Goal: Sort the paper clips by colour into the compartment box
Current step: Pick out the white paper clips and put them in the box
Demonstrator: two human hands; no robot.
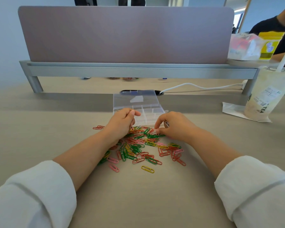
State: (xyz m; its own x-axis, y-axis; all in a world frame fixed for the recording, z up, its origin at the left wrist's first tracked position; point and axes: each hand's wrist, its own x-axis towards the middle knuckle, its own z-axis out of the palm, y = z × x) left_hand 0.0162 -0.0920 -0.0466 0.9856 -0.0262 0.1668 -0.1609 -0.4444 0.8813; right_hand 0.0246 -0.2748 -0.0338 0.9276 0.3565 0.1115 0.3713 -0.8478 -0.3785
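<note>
A clear compartment box lies open in front of me, its lid folded back flat. A heap of paper clips in red, green, yellow and pink is spread just in front of it. My left hand hovers over the heap's far left edge at the box's front left corner. Its fingers are curled under and the thumb lies on the index finger, so anything inside is hidden. My right hand pinches a pale clip at the heap's far edge, and a silver clip sticks out between its fingers.
A bubble tea cup with a straw stands at the right on a wrapper. A grey shelf with a mauve screen crosses the back of the table, and a white cable runs under it. Another person sits at the far right.
</note>
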